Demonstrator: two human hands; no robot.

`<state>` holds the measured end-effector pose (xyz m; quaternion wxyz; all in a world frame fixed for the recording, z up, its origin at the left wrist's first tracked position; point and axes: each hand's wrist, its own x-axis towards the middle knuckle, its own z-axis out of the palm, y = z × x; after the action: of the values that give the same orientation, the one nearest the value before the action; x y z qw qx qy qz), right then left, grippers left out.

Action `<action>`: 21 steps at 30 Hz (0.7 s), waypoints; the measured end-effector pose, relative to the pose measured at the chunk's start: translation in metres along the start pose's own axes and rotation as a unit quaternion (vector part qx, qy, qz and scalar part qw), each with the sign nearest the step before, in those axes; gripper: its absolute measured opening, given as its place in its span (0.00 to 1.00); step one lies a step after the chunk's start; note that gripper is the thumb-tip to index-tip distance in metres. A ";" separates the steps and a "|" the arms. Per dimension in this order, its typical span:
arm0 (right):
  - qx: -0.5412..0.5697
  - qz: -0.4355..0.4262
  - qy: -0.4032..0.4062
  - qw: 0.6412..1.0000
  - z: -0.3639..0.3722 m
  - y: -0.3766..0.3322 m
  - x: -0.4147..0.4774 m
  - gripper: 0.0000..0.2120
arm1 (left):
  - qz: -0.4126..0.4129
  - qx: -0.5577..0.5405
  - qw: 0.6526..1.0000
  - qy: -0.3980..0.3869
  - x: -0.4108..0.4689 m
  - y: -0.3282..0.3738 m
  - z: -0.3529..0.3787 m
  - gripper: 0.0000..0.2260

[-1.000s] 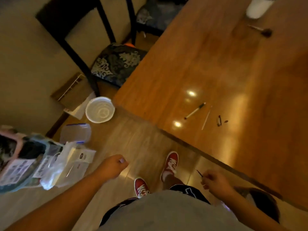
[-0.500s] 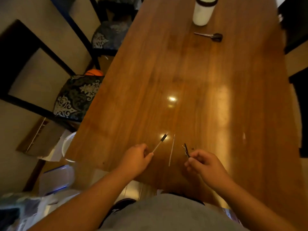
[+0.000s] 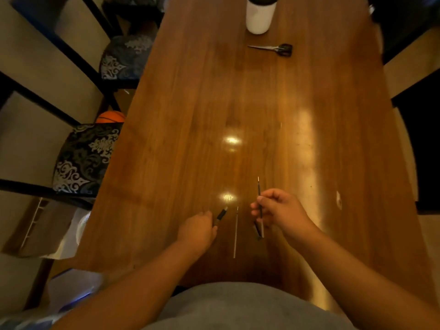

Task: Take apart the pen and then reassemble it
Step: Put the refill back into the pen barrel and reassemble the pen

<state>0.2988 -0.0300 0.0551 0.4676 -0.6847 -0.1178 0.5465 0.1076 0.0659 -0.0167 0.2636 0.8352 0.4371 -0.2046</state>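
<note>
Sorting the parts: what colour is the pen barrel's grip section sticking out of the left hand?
Black. The grip section shows best in the head view.

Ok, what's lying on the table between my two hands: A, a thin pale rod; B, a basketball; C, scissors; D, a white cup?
A: a thin pale rod lies flat on the table between the left hand, gripping the pen barrel, and the right hand, pinching a dark refill; scissors and white cup sit far off.
</note>
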 end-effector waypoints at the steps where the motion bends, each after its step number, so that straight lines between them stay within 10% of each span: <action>1: 0.001 -0.003 0.012 1.000 0.000 0.001 0.000 0.06 | 0.009 0.005 1.000 -0.004 0.001 -0.001 -0.002 0.10; 21: 0.161 -0.076 0.086 0.980 0.053 -0.037 -0.016 0.03 | 0.118 -0.309 0.944 -0.017 -0.043 -0.049 -0.077 0.12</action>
<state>0.2601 0.0057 0.0956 0.6202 -0.6339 -0.0396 0.4605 0.0522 0.1102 0.0553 0.5381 0.7549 0.3726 -0.0413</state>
